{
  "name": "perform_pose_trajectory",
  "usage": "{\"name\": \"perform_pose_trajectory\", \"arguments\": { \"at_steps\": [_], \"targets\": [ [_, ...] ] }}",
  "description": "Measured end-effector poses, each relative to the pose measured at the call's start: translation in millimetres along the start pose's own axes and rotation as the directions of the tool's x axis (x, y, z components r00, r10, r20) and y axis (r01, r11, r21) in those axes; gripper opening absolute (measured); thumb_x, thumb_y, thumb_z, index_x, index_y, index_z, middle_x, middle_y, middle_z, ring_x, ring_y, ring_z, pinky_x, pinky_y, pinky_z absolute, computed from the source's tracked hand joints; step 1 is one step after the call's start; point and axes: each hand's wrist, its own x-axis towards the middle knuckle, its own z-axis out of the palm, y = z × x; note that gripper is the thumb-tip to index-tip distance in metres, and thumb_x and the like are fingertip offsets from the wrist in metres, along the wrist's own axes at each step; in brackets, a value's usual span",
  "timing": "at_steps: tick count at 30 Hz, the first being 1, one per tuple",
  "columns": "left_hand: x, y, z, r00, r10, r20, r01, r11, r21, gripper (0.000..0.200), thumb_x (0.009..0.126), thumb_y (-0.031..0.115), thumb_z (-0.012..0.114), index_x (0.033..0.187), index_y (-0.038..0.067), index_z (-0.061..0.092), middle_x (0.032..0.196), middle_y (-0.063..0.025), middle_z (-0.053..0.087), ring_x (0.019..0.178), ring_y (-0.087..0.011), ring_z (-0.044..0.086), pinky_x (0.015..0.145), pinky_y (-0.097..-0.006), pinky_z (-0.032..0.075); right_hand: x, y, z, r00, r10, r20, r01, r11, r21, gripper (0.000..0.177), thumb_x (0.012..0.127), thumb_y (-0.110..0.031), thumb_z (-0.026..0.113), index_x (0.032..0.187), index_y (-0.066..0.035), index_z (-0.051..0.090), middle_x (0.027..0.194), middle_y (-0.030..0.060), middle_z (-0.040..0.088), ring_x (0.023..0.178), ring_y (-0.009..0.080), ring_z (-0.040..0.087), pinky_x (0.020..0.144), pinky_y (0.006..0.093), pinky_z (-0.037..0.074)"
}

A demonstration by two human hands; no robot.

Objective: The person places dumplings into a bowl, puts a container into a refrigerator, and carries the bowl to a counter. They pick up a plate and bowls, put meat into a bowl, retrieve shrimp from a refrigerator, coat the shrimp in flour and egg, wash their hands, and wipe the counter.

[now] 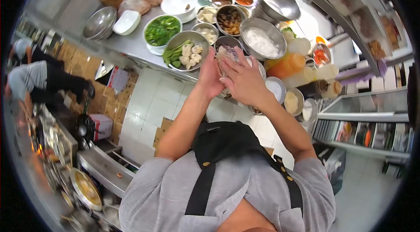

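Observation:
My left hand [211, 76] is cupped on its side over the near edge of the counter, holding pale brown food [222, 66] whose kind I cannot make out. Across the top of it lies my right hand [246, 79], fingers stretched over the food and pressing it against the left palm. Much of the food is hidden by the fingers. Just beyond the hands is a bowl of sliced purple onion [227, 43]. To the left stands a metal bowl [171, 44] with green leaves and pale chunks; to the right, a metal bowl of white powder [262, 41].
Farther back are a bowl of chopped greens [162, 30], a bowl of dark brown pieces [230, 20] and a big steel bowl [278, 2]. Squeeze bottles [291, 63] crowd the right side. An overhead shelf [345, 17] hangs there. Another person [39, 76] bends near stoves at left.

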Motion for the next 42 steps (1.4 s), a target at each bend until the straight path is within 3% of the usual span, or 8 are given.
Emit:
{"name": "perform_pose_trajectory", "arguments": {
  "at_steps": [5, 7, 12, 18, 25, 29, 35, 42],
  "targets": [
    [17, 9, 13, 0.961, -0.158, 0.229, 0.161, 0.987, 0.006, 0.052, 0.097, 0.048, 0.027, 0.116, 0.004, 0.046, 0.111, -0.0174, 0.055, 0.109, -0.0347, 0.053, 0.089, -0.0511, 0.046, -50, 35, 0, 0.887, 0.274, -0.372, -0.147, 0.93, 0.336, 0.053, 0.072, -0.011, 0.069, 0.122, -0.004, 0.052, 0.124, 0.0168, 0.053, 0.112, 0.0354, 0.052, 0.097, 0.0415, 0.039],
    [15, -2, 33, 0.958, -0.191, 0.215, 0.197, 0.98, -0.01, 0.043, 0.098, 0.038, 0.031, 0.116, 0.002, 0.044, 0.111, -0.0192, 0.055, 0.105, -0.0355, 0.055, 0.085, -0.0517, 0.048, -59, 26, 37, 0.78, 0.605, -0.158, 0.158, 0.053, 0.986, 0.062, 0.073, -0.016, 0.072, 0.128, -0.006, 0.045, 0.117, 0.0141, 0.057, 0.106, 0.0266, 0.056, 0.094, 0.0365, 0.043],
    [16, -42, 64, 0.98, 0.073, 0.185, -0.097, 0.988, 0.123, 0.031, 0.094, 0.015, 0.039, 0.121, 0.0, 0.038, 0.115, -0.018, 0.053, 0.108, -0.0345, 0.053, 0.089, -0.0511, 0.046, -81, -3, 41, 0.615, 0.788, -0.001, 0.426, -0.332, 0.842, 0.05, 0.085, 0.0, 0.057, 0.131, -0.011, 0.039, 0.112, 0.0109, 0.056, 0.086, 0.0208, 0.059, 0.055, 0.0312, 0.051],
    [14, -77, 58, 0.973, 0.167, 0.159, -0.192, 0.97, 0.152, 0.032, 0.093, 0.008, 0.042, 0.123, 0.002, 0.034, 0.121, -0.0192, 0.05, 0.12, -0.0363, 0.045, 0.099, -0.0518, 0.038, -96, -7, 25, 0.356, 0.934, 0.034, 0.377, -0.177, 0.909, 0.04, 0.081, 0.004, 0.061, 0.12, 0.001, 0.052, 0.09, 0.0103, 0.062, 0.062, 0.0135, 0.057, 0.051, 0.0229, 0.047],
    [40, -77, 33, 0.988, -0.058, 0.142, 0.078, 0.988, -0.133, 0.024, 0.093, 0.008, 0.042, 0.116, 0.001, 0.04, 0.117, -0.017, 0.052, 0.114, -0.0336, 0.05, 0.099, -0.0495, 0.04, -95, 27, -37, 0.468, 0.878, -0.099, 0.008, 0.108, 0.994, 0.027, 0.079, 0.004, 0.062, 0.106, 0.006, 0.062, 0.073, 0.0056, 0.061, 0.055, 0.0077, 0.05, 0.048, 0.0199, 0.039],
    [61, -60, 1, 0.982, -0.172, 0.074, 0.171, 0.985, 0.027, 0.029, 0.092, 0.02, 0.046, 0.11, -0.002, 0.049, 0.113, -0.0185, 0.053, 0.11, -0.0356, 0.051, 0.098, -0.0508, 0.04, -84, 37, -89, 0.48, 0.869, -0.12, -0.159, 0.221, 0.962, 0.024, 0.078, 0.001, 0.064, 0.102, 0.004, 0.065, 0.072, 0.0041, 0.062, 0.055, 0.0061, 0.05, 0.049, 0.0189, 0.038],
    [156, 0, -33, 0.988, -0.133, -0.075, 0.152, 0.898, 0.413, 0.029, 0.087, 0.019, 0.059, 0.097, -0.006, 0.049, 0.089, -0.0161, 0.055, 0.073, -0.0321, 0.062, 0.066, -0.039, 0.055, -117, 39, -147, 0.325, 0.928, -0.18, -0.428, 0.315, 0.847, 0.024, 0.076, 0.001, 0.066, 0.1, 0.004, 0.066, 0.073, 0.0055, 0.064, 0.053, 0.0061, 0.05, 0.048, 0.0193, 0.039],
    [186, 3, -10, 0.979, -0.023, -0.201, 0.161, 0.69, 0.705, 0.021, 0.079, -0.004, 0.049, 0.098, -0.013, 0.051, 0.095, -0.0196, 0.057, 0.079, -0.0301, 0.062, 0.057, -0.0429, 0.059, -151, 38, -162, 0.228, 0.942, -0.246, -0.517, 0.331, 0.789, 0.022, 0.076, 0.0, 0.066, 0.098, 0.003, 0.067, 0.069, 0.0038, 0.062, 0.051, 0.006, 0.049, 0.046, 0.0192, 0.037]
  ]
}}
